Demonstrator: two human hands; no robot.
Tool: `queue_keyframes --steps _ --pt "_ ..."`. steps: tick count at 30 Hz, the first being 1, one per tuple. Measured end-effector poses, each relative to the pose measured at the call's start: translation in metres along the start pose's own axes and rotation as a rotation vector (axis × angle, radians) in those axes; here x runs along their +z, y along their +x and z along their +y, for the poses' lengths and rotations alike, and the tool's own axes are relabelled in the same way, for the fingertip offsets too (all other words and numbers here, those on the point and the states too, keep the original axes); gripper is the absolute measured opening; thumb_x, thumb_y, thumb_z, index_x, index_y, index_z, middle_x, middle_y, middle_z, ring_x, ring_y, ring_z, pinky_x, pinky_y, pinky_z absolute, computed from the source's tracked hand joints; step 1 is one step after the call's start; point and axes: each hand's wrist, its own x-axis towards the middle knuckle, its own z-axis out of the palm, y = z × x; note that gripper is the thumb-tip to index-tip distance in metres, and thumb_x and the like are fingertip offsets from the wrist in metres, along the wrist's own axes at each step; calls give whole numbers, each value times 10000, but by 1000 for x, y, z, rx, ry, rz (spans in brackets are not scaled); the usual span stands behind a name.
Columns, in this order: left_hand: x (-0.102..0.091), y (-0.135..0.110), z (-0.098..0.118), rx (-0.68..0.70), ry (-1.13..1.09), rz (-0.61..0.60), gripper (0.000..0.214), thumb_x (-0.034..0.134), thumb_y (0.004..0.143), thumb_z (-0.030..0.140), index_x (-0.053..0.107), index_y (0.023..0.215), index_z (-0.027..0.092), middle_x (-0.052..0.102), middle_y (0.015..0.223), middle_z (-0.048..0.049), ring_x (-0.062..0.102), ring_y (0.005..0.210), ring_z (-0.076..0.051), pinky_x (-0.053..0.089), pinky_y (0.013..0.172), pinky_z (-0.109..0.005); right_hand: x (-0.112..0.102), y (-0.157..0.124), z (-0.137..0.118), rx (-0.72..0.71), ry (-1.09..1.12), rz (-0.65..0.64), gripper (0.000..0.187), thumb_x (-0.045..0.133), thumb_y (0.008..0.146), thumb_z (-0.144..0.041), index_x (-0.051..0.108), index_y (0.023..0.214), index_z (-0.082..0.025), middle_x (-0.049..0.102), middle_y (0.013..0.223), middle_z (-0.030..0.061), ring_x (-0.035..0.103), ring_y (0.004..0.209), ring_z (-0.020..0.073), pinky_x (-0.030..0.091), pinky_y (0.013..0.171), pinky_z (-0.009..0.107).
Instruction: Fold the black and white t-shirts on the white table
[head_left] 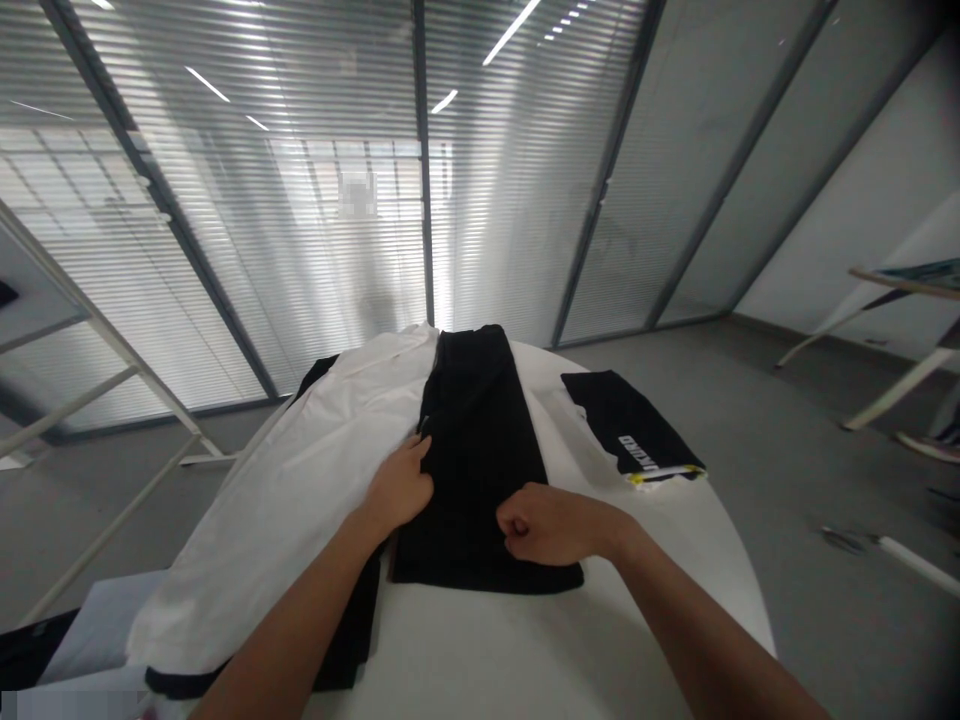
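Note:
A folded black garment lies lengthwise on a white round-edged table. It looks like trousers, but I cannot be sure. My left hand is at its left edge, with fingers closed on the cloth there. My right hand is curled into a fist over its lower right edge, and nothing shows in the fingers. Left of the garment, a large white cloth is spread over the table, with black fabric showing under it at the near end.
A folded black garment with white lettering lies on the table's right side. At left stands a white metal frame. Glass partitions with blinds rise behind the table. Another table is at far right.

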Motion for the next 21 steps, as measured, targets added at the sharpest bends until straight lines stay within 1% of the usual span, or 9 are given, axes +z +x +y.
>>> queue_keyframes --steps 2,5,9,12,13,15,17,19,21 --pt "0 0 -1 -36 30 -10 632 452 691 78 583 1303 167 583 1313 -94 547 1209 -233 396 1055 -325 1 2 0 -2 34 -19 114 521 733 -196 629 698 -177 622 672 -7 537 591 109 334 521 208" --pt "2 -2 -2 -92 128 -31 506 454 718 106 669 1174 156 619 1189 -131 624 1062 -259 451 967 -356 5 5 -2 -10 75 -86 85 533 689 -200 604 649 -175 585 617 -22 528 567 103 323 495 198" --pt "2 -1 2 -101 162 38 353 442 772 134 724 981 169 639 1052 -116 645 949 -231 466 906 -343 4 6 -6 -46 120 -163 73 554 667 -193 617 640 -172 583 616 -29 540 583 99 343 504 186" --pt "-2 2 3 -143 101 92 295 438 802 168 719 888 180 649 984 -97 637 932 -220 461 904 -333 -1 3 -9 -51 188 -172 115 572 715 -239 664 704 -170 607 654 -24 558 606 98 368 527 181" --pt "-3 3 2 -160 89 100 291 436 803 170 713 892 182 649 987 -96 633 941 -221 458 907 -334 -2 2 -9 -51 208 -166 140 574 738 -263 679 732 -170 620 670 -21 564 614 98 376 537 181" --pt "-4 2 1 -189 91 81 307 444 782 150 689 964 185 638 1020 -97 629 956 -225 455 907 -340 -2 2 -10 -63 211 -142 170 570 762 -279 701 765 -171 644 694 -14 573 625 99 384 554 182" --pt "-3 -1 0 -203 138 12 381 448 757 127 640 1080 189 615 1056 -108 640 923 -234 467 868 -357 2 3 -11 -77 170 -132 165 564 751 -245 712 755 -172 656 691 -12 578 623 100 380 554 184" --pt "-3 -4 1 -184 214 -65 455 443 756 131 579 1184 204 588 1079 -123 652 864 -250 483 800 -381 6 5 -11 -84 128 -156 157 570 726 -219 721 735 -175 661 674 -12 585 618 106 375 549 188" --pt "-3 -7 3 -150 290 -109 485 447 764 149 543 1232 228 571 1087 -125 655 840 -263 487 757 -391 9 7 -10 -86 117 -190 154 589 718 -227 733 744 -179 672 679 -11 593 621 111 379 556 194"
